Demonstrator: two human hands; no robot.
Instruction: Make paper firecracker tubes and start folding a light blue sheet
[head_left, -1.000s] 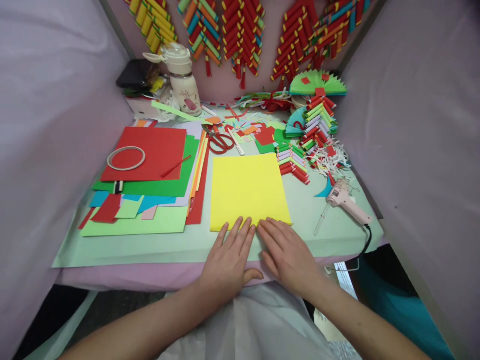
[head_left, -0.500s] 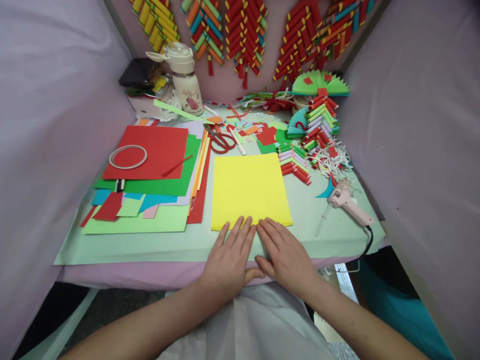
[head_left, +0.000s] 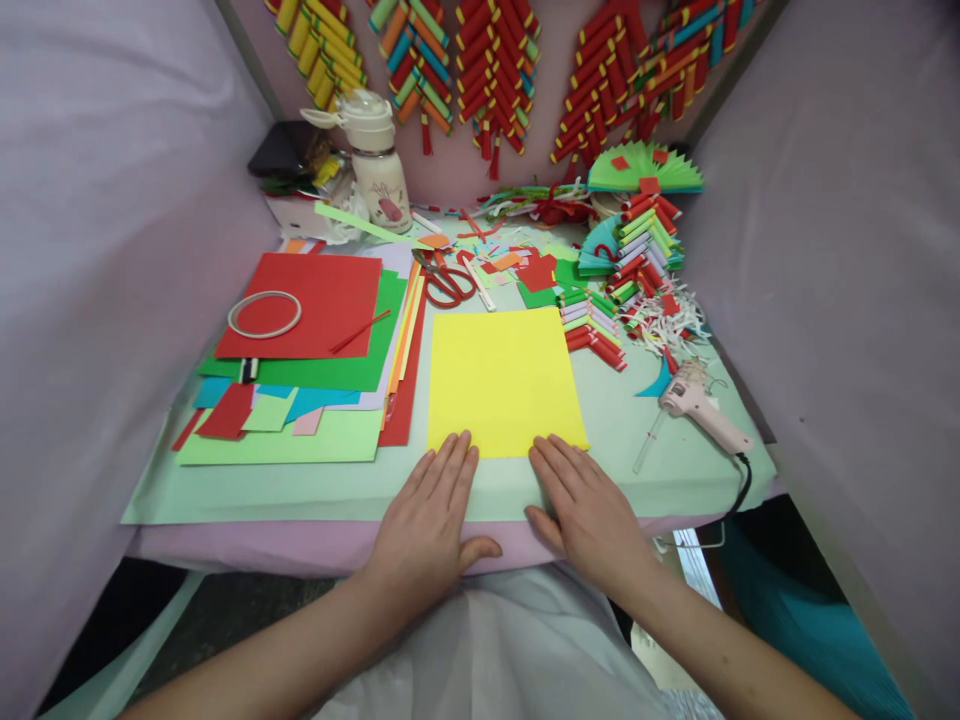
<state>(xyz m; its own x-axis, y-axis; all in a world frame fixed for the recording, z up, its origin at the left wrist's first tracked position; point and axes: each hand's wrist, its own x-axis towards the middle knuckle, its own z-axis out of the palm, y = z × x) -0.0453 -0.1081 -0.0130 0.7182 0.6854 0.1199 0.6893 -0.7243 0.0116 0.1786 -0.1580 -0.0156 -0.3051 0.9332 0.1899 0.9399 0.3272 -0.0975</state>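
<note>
A yellow sheet of paper (head_left: 505,378) lies flat on the table in front of me, its near edge looking folded. My left hand (head_left: 435,505) rests palm down with fingers stretched over the left part of that near edge. Farther right along the same edge, my right hand (head_left: 581,500) lies flat too, fingers extended and thumb out to the side. Neither hand grips anything. Just beyond the sheet are red-handled scissors (head_left: 450,286) and a white pen-like tool (head_left: 480,285).
Stacked coloured paper, topped by a red sheet (head_left: 330,285) with a white ring (head_left: 264,314), lies left. A pink glue gun (head_left: 701,405) with a cord lies right. Behind are paper scraps, a folded green fan (head_left: 645,167), a white bottle (head_left: 379,175) and hanging paper firecrackers (head_left: 495,75).
My hands have slid apart along the near edge of the yellow paper, the left going left and the right going right. The view has shifted slightly.
</note>
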